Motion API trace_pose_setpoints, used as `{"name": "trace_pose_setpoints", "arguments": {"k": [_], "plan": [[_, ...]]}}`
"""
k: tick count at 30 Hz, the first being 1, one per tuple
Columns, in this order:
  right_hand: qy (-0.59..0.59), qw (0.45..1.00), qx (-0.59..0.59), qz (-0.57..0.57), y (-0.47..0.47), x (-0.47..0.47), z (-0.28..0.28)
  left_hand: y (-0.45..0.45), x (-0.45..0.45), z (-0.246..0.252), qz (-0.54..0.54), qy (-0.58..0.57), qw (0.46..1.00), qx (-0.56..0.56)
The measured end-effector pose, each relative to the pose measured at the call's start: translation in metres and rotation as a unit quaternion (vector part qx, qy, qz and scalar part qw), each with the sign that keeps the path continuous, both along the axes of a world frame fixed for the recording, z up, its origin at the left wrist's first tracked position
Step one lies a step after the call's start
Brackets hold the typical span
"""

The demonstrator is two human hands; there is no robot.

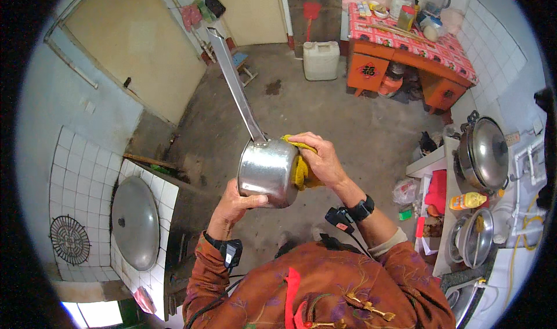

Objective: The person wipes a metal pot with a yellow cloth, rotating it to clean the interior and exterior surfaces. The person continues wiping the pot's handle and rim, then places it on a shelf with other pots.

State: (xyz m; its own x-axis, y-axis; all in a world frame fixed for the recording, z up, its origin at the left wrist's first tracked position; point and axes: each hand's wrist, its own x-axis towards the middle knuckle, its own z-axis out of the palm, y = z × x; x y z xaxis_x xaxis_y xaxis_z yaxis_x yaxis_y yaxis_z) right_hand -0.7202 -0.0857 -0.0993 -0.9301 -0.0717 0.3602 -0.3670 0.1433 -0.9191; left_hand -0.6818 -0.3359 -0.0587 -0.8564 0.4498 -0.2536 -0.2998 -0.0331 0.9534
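A metal saucepan (267, 172) with a long metal handle is held up before me, tilted so that its handle points up and to the left. My left hand (237, 203) grips the pan at its lower left, the thumb lying across its side. My right hand (320, 159) presses a yellow cloth (301, 172) against the pan's right end. The cloth bunches beneath my fingers and hides part of that end. The pan's inside cannot be seen.
On the left, a tiled stove (167, 194) holds a large domed lid (135, 222). A lidded pot (485, 152), a bottle and bowls stand on the right counter. Farther off are a white plastic jerrycan (321, 61) and an orange desk (367, 70) with a patterned red cover.
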Motion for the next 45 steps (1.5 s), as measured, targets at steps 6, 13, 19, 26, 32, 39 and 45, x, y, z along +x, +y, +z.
{"name": "trace_pose_setpoints", "arguments": {"k": [6, 13, 19, 26, 32, 39, 45], "plan": [[0.203, 0.936, 0.265, -0.114, -0.023, 0.033, 0.015, 0.008, 0.008, 0.000, 0.010, 0.050, 0.996, -0.074], [0.285, 0.917, 0.273, -0.057, -0.063, 0.054, 0.033, 0.022, 0.002, -0.013, 0.038, 0.170, 0.978, -0.113], [0.208, 0.948, 0.225, -0.091, -0.060, 0.038, 0.021, 0.019, 0.006, -0.013, -0.022, 0.150, 0.964, -0.219], [0.152, 0.961, 0.208, -0.103, -0.061, 0.039, 0.011, 0.027, 0.020, -0.030, -0.004, 0.169, 0.978, -0.123], [0.231, 0.959, 0.155, -0.055, -0.060, 0.030, 0.005, 0.022, 0.014, -0.036, -0.022, 0.256, 0.955, -0.150], [0.153, 0.979, 0.111, -0.071, -0.061, 0.029, 0.010, 0.023, 0.018, -0.045, -0.023, 0.222, 0.960, -0.167], [0.207, 0.969, 0.121, -0.065, -0.063, 0.021, -0.005, 0.023, 0.011, -0.048, -0.021, 0.215, 0.964, -0.157]]}}
